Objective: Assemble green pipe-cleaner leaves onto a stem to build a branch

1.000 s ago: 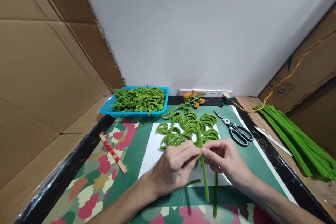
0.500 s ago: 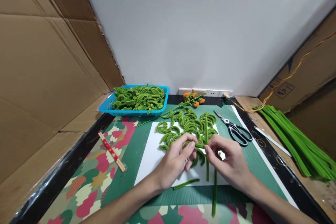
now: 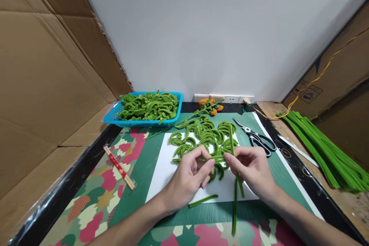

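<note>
Between my two hands are green pipe cleaners [image 3: 218, 158], crossed at my right fingertips. My left hand [image 3: 191, 175] pinches the end of the short horizontal piece. My right hand [image 3: 252, 167] is closed on the crossing, where an upright pipe cleaner [image 3: 231, 138] sticks up above the fingers and runs down below them. Beneath, several curled green pipe-cleaner pieces [image 3: 207, 134] lie on a white sheet [image 3: 161, 173]. A short straight piece [image 3: 203, 200] rests at the sheet's near edge. A longer loose one [image 3: 235, 211] lies below my right hand.
At back left stands a blue basket [image 3: 138, 123] heaped with bent green pieces. Orange flowers on a stem [image 3: 213, 112] lie near the wall sockets [image 3: 230, 99]. Scissors [image 3: 256, 138] lie right, beside a pipe-cleaner bundle [image 3: 319, 150]. Wrapped chopsticks [image 3: 118, 167] lie left.
The upright pipe cleaner has tilted, its lower end swinging right. My right hand has turned slightly and shifted right; my left hand keeps its pinch. The camera view has moved a little.
</note>
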